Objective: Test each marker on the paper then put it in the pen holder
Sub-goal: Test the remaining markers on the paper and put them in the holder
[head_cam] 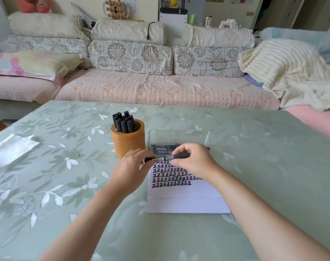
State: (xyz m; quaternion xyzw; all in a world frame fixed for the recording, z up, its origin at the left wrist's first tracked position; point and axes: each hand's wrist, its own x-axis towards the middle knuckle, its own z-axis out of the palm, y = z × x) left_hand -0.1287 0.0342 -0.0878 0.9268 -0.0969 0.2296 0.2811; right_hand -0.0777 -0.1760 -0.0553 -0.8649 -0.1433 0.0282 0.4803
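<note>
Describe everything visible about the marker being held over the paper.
The marker is a slim black pen with a white printed label and barcode around its barrel; the text is too small to read. It lies roughly horizontal above the top edge of the paper. The left hand pinches its left end, the right hand grips the right part. Whether the cap is on cannot be told.
</note>
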